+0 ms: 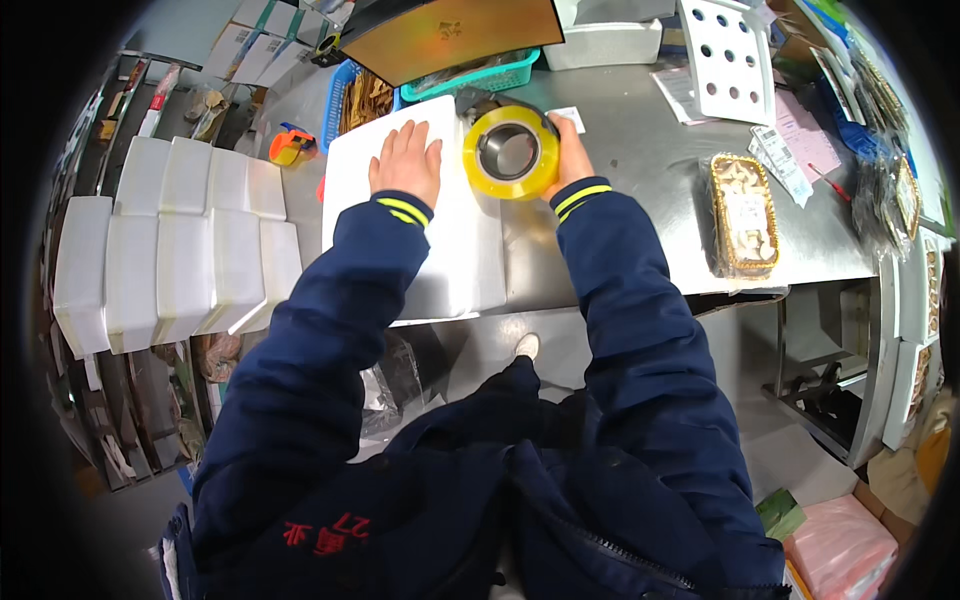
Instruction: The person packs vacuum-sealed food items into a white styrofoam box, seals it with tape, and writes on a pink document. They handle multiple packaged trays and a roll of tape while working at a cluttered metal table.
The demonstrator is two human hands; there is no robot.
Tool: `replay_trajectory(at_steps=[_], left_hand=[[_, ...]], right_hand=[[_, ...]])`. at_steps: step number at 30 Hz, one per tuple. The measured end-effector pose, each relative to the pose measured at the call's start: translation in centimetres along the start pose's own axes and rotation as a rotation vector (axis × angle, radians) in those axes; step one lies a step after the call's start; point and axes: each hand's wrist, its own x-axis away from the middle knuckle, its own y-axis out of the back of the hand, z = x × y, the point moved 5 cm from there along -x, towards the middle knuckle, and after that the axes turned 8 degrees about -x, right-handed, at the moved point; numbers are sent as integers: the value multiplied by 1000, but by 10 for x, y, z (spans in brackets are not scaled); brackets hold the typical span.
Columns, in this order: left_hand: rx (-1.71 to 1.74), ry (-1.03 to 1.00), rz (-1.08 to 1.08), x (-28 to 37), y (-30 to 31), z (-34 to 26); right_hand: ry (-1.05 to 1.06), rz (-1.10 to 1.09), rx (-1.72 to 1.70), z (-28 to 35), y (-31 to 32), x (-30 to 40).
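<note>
My left hand (407,161) rests flat, fingers spread, on the lid of a white foam box (442,247) at the table's near edge. My right hand (571,156) grips a tape dispenser with a large roll of yellow packing tape (480,174). The roll is beside the box's upper right part; whether its tape touches the box I cannot tell. To the right, a wrapped gold-rimmed tray of pale sliced food (742,217) lies on the metal table (637,165).
White foam boxes (184,255) are stacked on the left. An orange tape dispenser (292,146), a blue basket (330,105), a green basket (517,75) and a monitor (450,34) stand behind. Papers (806,135), a red pen (830,182) and a holed foam lid (731,71) are at the right.
</note>
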Motion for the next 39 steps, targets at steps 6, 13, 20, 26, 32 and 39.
replay_trajectory(at_steps=[6,13,20,26,32,39], left_hand=[[131,40,-8,-1,-9,2],[-15,47,-8,5,1,-16],[-135,19,-203,8,34,-27],[119,-223,-240,26,33,-18],[224,-226,-124,59,26,-17],[41,-211,-190,66,38,-31]], right_hand=[[46,-26,-8,-6,15,-9],[80,-41,-12,-15,17,-3],[86,33,24,-10,33,-19],[86,20,32,-11,19,-8],[89,-55,54,-8,18,5],[90,-34,-6,-17,25,-2]])
